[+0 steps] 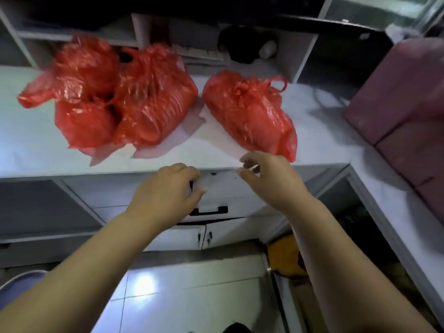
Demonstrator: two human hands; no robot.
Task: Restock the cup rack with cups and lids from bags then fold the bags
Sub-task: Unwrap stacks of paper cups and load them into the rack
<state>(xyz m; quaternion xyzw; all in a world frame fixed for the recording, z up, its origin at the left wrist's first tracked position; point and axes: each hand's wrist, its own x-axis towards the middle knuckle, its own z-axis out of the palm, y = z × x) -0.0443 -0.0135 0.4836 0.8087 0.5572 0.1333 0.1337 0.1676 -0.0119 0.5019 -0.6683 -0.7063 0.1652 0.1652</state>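
My left hand (165, 188) & right hand (269, 179) hover empty, fingers half-curled, at near edge of worktop (216, 153). Knotted red plastic bag (249, 114), right: I'd loosen knot gently, no tearing.

Blurred ridges inside the middle red bag (153, 99) are perhaps stacked lids.

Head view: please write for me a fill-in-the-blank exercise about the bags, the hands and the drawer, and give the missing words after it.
All the plastic bags on the countertop are ___ in colour.
The left hand is farther from the lone bag than the ___ one.
The drawer handle below the countertop is ___ in colour.
Missing words: red; right; black.
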